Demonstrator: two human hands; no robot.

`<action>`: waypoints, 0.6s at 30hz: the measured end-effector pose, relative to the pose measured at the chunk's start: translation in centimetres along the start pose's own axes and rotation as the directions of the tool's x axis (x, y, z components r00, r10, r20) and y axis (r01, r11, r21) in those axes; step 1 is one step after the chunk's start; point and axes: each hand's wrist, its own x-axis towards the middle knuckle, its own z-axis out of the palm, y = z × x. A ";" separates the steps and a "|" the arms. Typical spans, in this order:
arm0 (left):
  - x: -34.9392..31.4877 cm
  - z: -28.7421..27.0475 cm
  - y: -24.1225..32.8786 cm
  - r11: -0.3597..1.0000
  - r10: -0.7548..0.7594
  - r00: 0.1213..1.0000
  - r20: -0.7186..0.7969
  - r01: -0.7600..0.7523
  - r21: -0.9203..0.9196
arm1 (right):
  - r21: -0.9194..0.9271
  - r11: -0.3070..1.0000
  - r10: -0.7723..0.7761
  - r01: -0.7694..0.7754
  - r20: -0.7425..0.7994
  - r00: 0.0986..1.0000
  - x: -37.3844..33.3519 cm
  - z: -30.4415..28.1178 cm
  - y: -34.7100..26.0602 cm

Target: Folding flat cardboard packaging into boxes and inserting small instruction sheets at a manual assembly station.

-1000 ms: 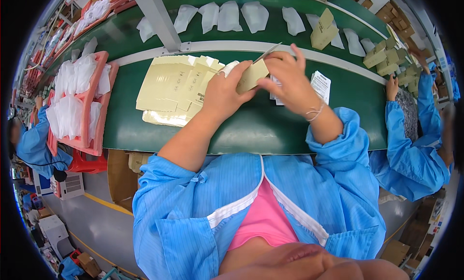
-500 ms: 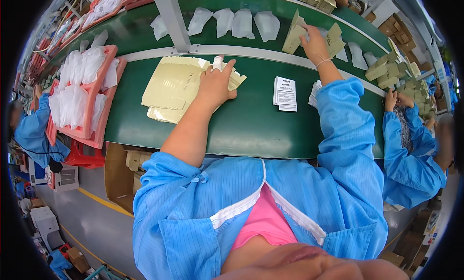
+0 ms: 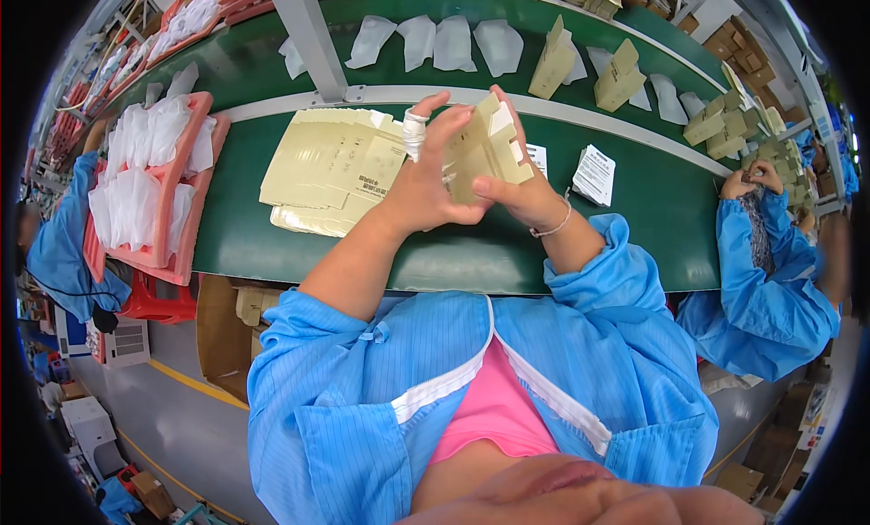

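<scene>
A pale yellow carton [image 3: 473, 158] is held between my two hands above the green bench. Its end flaps stand out toward the right. My left hand [image 3: 419, 185] grips its left side, with white tape wound round one finger. My right hand [image 3: 535, 199] grips the other side, thumb on the near edge. To the left lies a fanned stack of flat cartons [image 3: 317, 163]. One stack of printed leaflets [image 3: 594, 174] lies to the right, and a second leaflet stack [image 3: 538, 157] is partly hidden behind my right hand.
Across a metal rail, two cartons stand upright, a left one [image 3: 548, 65] and a right one [image 3: 620, 77], near a row of white pouches [image 3: 453, 45]. Pink trays [image 3: 186, 199] with white pouches stand left. A metal post [image 3: 313, 45] rises behind the stack. Co-workers sit on both sides.
My left hand has lifted off the flat stack with a carton. My right hand has come back from the upright cartons across the rail and now holds the lifted carton too.
</scene>
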 end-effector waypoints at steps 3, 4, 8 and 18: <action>0.5 -0.1 1.0 0.999 -0.044 0.998 -0.033 0.044 -0.003 | 0.014 0.997 -0.081 0.082 -0.036 0.996 0.2 0.1 -0.2; 0.6 -0.1 1.2 0.998 -0.068 0.996 -0.050 0.068 -0.006 | 0.000 0.992 -0.128 0.128 -0.026 0.991 0.2 -0.1 -0.3; 0.0 -0.2 1.5 0.864 -0.424 0.891 0.163 0.452 -0.222 | -0.045 0.992 -0.123 0.122 -0.035 0.992 0.2 -0.3 -0.4; -1.2 1.0 -0.8 0.994 0.063 0.985 -0.163 -0.048 0.095 | 0.068 0.994 -0.072 0.087 -0.203 0.976 -0.1 1.3 -1.2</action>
